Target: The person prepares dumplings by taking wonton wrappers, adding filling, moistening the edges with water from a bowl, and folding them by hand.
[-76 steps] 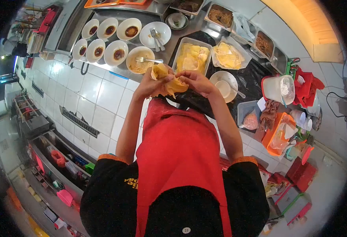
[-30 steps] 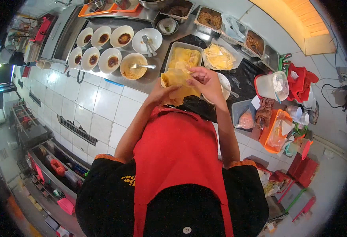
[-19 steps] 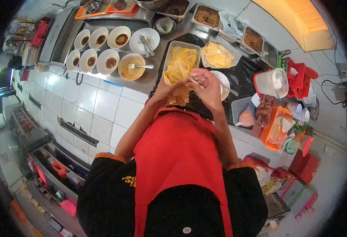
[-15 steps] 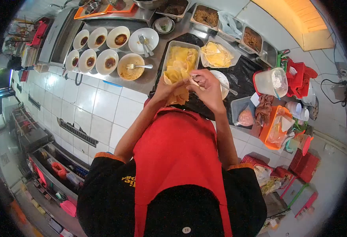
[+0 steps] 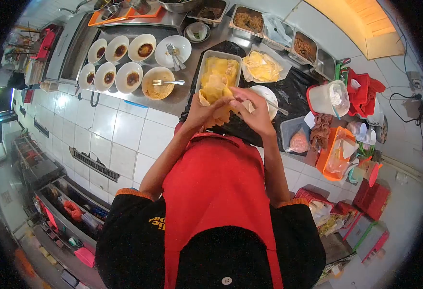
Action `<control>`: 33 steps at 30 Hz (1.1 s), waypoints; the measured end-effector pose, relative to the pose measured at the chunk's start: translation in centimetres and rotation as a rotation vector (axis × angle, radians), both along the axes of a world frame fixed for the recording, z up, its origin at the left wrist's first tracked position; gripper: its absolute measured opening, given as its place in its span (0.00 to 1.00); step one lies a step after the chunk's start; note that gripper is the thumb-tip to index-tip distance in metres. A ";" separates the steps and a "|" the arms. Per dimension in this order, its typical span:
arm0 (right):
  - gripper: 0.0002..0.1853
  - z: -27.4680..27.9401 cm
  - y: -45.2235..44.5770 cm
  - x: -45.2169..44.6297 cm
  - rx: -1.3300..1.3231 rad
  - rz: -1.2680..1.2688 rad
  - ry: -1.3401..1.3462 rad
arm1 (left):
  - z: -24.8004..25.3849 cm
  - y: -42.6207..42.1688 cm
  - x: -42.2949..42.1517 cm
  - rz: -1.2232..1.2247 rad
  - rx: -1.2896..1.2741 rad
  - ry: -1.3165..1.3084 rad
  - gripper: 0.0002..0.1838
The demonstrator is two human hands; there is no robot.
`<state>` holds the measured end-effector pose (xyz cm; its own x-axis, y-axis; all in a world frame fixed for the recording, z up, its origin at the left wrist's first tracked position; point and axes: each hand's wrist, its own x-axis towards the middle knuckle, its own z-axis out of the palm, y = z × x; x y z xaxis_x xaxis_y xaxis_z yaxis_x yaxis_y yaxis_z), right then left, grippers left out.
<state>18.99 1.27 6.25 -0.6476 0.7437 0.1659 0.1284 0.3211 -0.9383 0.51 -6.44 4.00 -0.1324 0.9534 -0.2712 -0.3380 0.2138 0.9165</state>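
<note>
Yellow sheets (image 5: pixel 214 90) in the hands: where exactly are they, and how are they held?

Up off the counter, in front of the red apron (image 5: pixel 216 183), at the near side of the plastic tub (image 5: pixel 219 53). The left hand (image 5: pixel 201 112) is curled around their left and lower part, its thumb reaching across toward the right. The right hand (image 5: pixel 254 113) meets their right edge, thumb and fingertips drawn narrow and pinching there. I can't tell how many layers lie between them.

How would they handle?

Light and limp, I'd judge — the edges ruffle and flop wherever nothing backs them. They look thin enough to tear, and perhaps a bit clingy between layers.

So where should one take hold?

By a loose corner or free edge, with soft fingertips, while the other palm backs the rest. A hard tug in the middle would probably rip one.

What lies about the hands?

More yellow layers sit in the tub, and another stack (image 5: pixel 262 66) lies to its right on pale wrapping. Just beyond the right hand stands a white bowl (image 5: pixel 263 90) with a spoon (image 5: pixel 279 108); farther left is a used bowl (image 5: pixel 154 91) with a fork (image 5: pixel 168 83) in it.
</note>
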 end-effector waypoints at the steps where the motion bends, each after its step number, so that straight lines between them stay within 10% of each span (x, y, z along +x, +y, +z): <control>1: 0.20 0.4 -0.7 -0.1 -0.026 -0.075 -0.016 | -0.1 -0.1 0.1 0.038 0.026 -0.026 0.27; 10: 0.14 -3.5 -1.6 -0.6 -0.336 -0.313 0.310 | 0.2 0.0 1.4 0.247 -0.151 -0.433 0.27; 19: 0.12 0.7 -0.5 -2.2 -0.380 -0.185 0.406 | 0.8 -0.3 2.0 0.201 -0.075 -0.208 0.27; 33: 0.11 -4.4 5.6 -2.0 -0.236 -0.048 -0.164 | -4.3 -3.7 -2.2 0.183 -0.125 -0.094 0.17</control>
